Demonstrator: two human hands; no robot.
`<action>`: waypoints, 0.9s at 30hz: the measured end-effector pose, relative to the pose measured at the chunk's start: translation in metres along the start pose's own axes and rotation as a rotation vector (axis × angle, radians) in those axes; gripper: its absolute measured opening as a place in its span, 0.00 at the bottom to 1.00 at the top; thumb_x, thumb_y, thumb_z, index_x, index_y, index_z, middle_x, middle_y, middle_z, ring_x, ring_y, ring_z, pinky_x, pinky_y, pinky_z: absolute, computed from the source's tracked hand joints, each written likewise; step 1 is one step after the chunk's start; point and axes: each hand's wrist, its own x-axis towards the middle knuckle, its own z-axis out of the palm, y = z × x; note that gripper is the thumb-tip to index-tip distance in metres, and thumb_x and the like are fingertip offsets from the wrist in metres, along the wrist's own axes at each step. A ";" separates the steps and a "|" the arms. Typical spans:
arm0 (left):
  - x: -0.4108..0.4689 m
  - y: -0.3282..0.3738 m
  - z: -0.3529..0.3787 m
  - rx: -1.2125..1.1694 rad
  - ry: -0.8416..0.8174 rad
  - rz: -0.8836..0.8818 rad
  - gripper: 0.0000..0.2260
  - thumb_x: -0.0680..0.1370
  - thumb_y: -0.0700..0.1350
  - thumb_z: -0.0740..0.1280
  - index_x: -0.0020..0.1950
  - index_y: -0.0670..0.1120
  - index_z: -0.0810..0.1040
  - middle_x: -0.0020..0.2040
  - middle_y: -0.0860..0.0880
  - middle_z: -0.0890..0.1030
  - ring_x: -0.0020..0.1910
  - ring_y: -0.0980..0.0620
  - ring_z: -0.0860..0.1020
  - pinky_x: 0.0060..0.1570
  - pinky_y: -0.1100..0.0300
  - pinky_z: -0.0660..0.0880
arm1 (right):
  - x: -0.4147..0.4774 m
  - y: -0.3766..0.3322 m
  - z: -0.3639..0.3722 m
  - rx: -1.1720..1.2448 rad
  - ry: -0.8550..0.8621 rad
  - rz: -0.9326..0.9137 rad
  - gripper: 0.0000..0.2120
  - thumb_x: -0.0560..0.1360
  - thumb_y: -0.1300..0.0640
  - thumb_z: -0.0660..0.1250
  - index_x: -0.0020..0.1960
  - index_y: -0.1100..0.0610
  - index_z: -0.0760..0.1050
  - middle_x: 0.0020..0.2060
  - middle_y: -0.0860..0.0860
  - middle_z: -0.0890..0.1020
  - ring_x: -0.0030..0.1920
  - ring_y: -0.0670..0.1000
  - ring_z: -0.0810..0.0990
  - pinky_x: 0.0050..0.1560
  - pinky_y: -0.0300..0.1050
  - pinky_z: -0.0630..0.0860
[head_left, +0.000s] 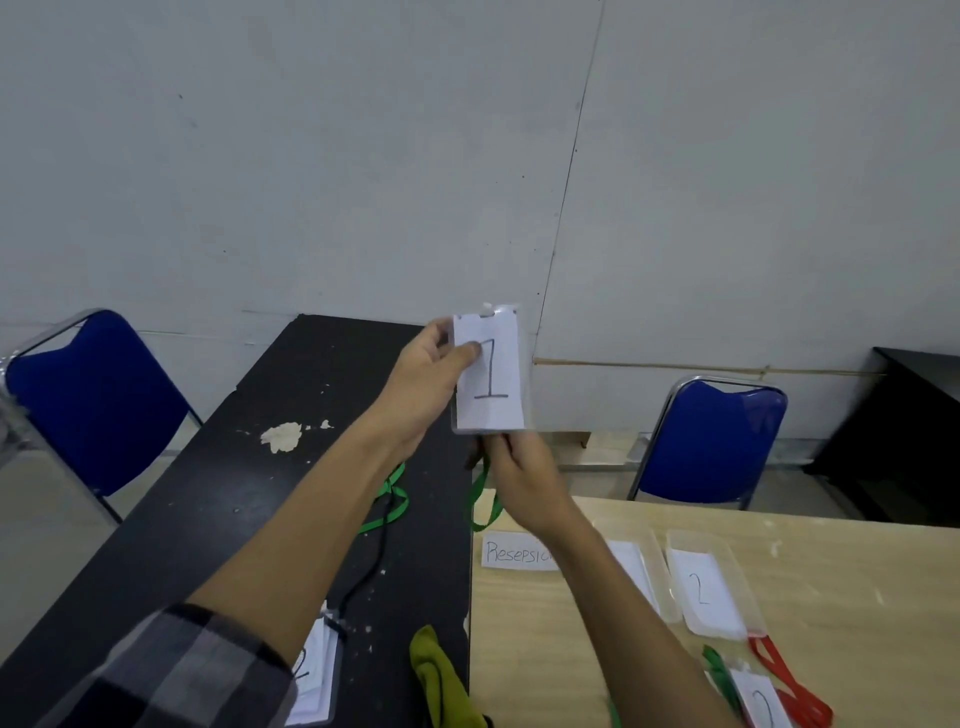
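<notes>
Hanging upright above the desk (291, 467), long axis 12 to 6 o'clock, the badge (488, 374) is pinched at its 9 o'clock edge by the left hand (423, 379), while the right hand (524, 483) at 6 o'clock grips its lanyard (480, 501).

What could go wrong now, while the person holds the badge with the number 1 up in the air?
1. The left hand pinches the badge holder only at one side edge, so it could slip or twist out of the fingers.
2. The green lanyard hangs loose below the right hand, close to the black table. It might catch on the table's edge if the hands move away.
</notes>
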 end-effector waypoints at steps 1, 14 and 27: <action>0.003 0.004 0.000 -0.002 0.012 0.013 0.12 0.82 0.42 0.64 0.65 0.48 0.74 0.56 0.50 0.82 0.52 0.55 0.81 0.50 0.59 0.78 | -0.007 0.000 0.006 0.027 -0.006 -0.005 0.10 0.85 0.59 0.55 0.52 0.56 0.74 0.40 0.49 0.80 0.44 0.55 0.81 0.50 0.59 0.79; 0.006 0.017 0.000 -0.055 -0.030 -0.115 0.07 0.82 0.40 0.62 0.53 0.49 0.77 0.53 0.44 0.81 0.50 0.46 0.79 0.58 0.41 0.77 | -0.040 0.015 -0.006 -0.185 -0.267 0.003 0.10 0.85 0.56 0.54 0.61 0.47 0.70 0.42 0.42 0.74 0.40 0.40 0.73 0.42 0.45 0.75; -0.039 -0.054 0.010 0.125 -0.203 -0.352 0.08 0.82 0.42 0.60 0.58 0.50 0.76 0.51 0.44 0.82 0.47 0.47 0.80 0.46 0.49 0.79 | 0.007 -0.015 -0.079 -0.517 -0.405 0.141 0.05 0.81 0.62 0.62 0.54 0.54 0.74 0.45 0.45 0.79 0.43 0.44 0.76 0.41 0.34 0.70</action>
